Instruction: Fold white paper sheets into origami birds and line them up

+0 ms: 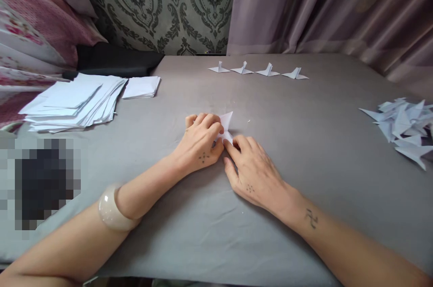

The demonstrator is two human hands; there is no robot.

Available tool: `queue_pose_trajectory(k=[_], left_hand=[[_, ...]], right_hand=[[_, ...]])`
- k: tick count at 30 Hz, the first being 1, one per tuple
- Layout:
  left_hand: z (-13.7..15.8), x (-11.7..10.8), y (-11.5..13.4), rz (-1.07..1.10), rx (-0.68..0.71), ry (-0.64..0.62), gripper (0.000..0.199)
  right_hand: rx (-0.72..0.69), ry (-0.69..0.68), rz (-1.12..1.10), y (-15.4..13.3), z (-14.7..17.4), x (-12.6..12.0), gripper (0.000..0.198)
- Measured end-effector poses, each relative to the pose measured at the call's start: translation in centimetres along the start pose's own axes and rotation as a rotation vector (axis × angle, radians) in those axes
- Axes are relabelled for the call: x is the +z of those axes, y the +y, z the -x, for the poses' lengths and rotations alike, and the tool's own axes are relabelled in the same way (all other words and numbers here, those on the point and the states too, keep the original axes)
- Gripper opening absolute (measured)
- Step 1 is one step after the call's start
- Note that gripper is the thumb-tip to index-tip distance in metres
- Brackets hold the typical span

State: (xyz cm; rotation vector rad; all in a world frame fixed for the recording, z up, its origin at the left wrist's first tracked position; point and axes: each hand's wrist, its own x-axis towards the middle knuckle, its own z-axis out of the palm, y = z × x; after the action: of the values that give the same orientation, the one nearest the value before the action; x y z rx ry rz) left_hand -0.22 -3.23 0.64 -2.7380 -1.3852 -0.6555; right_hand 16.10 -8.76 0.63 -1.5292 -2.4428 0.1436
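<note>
A small folded white paper figure (226, 123) with pointed ends lies on the table in front of me, partly covered by my fingers. My left hand (203, 138) is closed over its left side, fingers curled and thumb tucked in, so the held part is hidden. Close beside it, my right hand (255, 167) rests with thumb and index finger apart. Its index fingertip reaches the paper's lower edge next to my left thumb; whether it presses on the paper I cannot tell.
Several folded paper figures (269, 70) stand in a row at the back. A heap of folded paper pieces (404, 120) lies at the right. On the left are a large stack of white sheets (74, 102) and a smaller stack (142, 87). A grey cloth covers the table (321, 129).
</note>
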Motion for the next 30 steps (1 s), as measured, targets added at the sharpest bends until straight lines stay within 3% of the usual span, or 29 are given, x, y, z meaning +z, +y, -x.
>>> queue_pose_trajectory(k=[9,18,24,26,30], left_hand=[[0.0,0.0,-0.2,-0.003,-0.018,-0.025,0.015],[0.6,-0.2,-0.5,0.001,0.005,0.01,0.013],[1.1,-0.5,-0.5,0.022,0.06,0.074,0.018],[1.1,-0.5,-0.3,0.063,0.057,0.102,0.021],[0.9,-0.1,-0.1,0.136,0.02,0.106,0.018]], right_hand=[[-0.02,-0.006,0.041,0.0,-0.3,0.0,0.042],[-0.023,0.022,0.044,-0.1,0.4,-0.4,0.029],[0.025,0.225,-0.006,1.5,0.2,-0.3,0.016],[0.046,0.311,0.002,2.0,-0.1,-0.4,0.021],[-0.037,0.321,0.049,2.5,-0.5,-0.2,0.014]])
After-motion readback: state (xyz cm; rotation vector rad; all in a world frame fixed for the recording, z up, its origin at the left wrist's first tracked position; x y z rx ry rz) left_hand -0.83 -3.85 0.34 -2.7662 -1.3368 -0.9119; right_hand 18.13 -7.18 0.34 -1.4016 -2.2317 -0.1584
